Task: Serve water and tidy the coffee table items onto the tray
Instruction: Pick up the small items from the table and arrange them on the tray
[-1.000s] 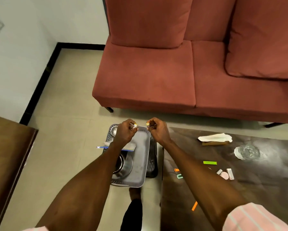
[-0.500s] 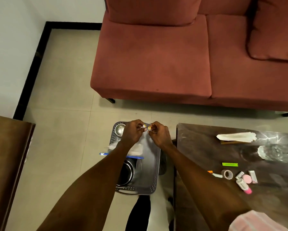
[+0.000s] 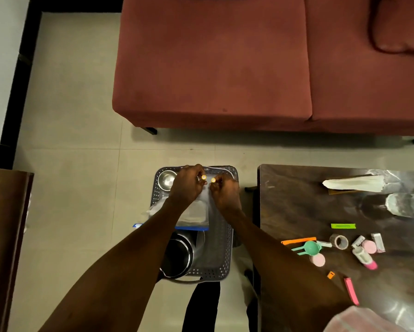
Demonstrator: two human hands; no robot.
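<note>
**Two small yellow pieces held over the tray**

While the grey perforated plastic tray (image 3: 221, 259) sits on the floor beside the dark glossy coffee table (image 3: 297, 202), both hands work above its far end. The left hand (image 3: 186, 186) pinches a small yellow round-ended piece (image 3: 203, 177); the right hand (image 3: 225, 194) pinches a matching one (image 3: 213, 180), the two just apart. A clear zip bag with a blue edge (image 3: 194, 215) lies in the tray, with a steel bowl (image 3: 166, 179) in the far corner.

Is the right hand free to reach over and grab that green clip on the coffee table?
Probably not yet: the right hand is pinching a small yellow-tipped item over the tray. The green clip itself lies uncovered.
</note>
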